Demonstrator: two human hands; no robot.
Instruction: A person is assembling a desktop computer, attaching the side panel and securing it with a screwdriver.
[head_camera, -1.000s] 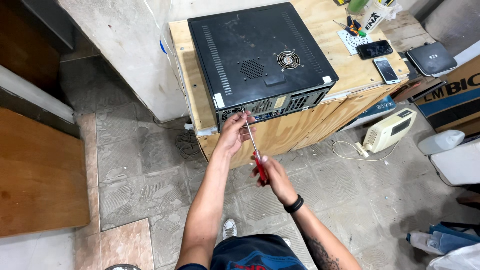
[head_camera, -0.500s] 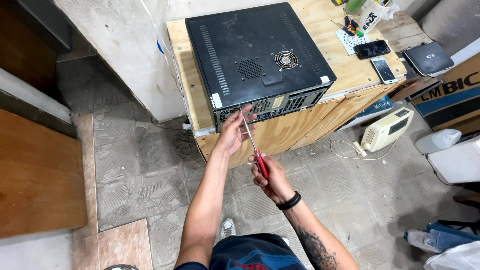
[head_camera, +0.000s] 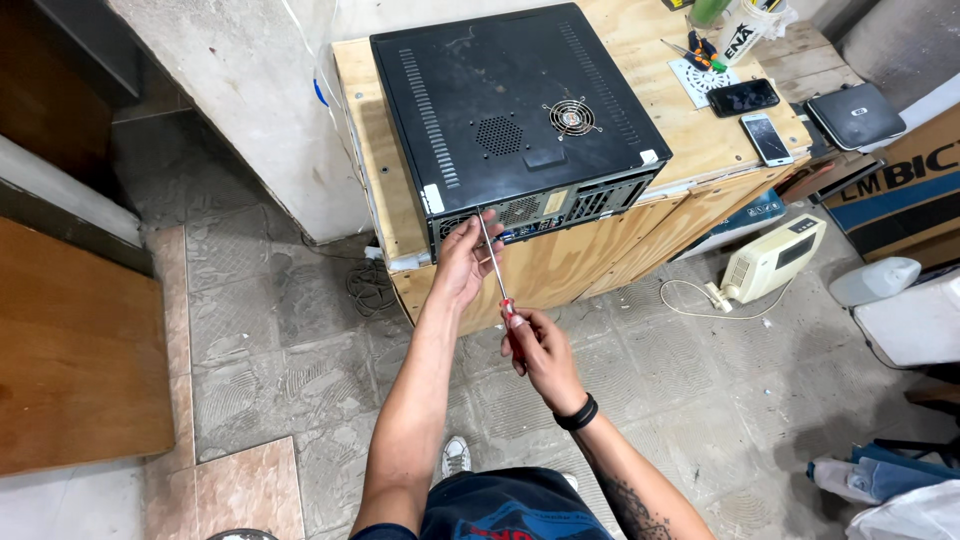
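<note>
A black computer case (head_camera: 510, 115) lies flat on a wooden bench (head_camera: 372, 150), its rear panel facing me. My right hand (head_camera: 540, 350) grips the red handle of a long screwdriver (head_camera: 492, 255), whose tip meets the upper left of the rear panel. Beside the shaft, my left hand (head_camera: 462, 262) has its fingers steadying the shaft close to the case's lower left corner.
Two phones (head_camera: 755, 115), a white drain cover and small screwdrivers lie on the bench's right end. A cream heater (head_camera: 770, 262) with its cord stands on the tiled floor beside a cardboard box (head_camera: 900, 190). A wooden panel (head_camera: 75, 350) is at left.
The screwdriver and both hands have stayed at the rear panel; the right hand shifted slightly lower on the handle. The view moved a little.
</note>
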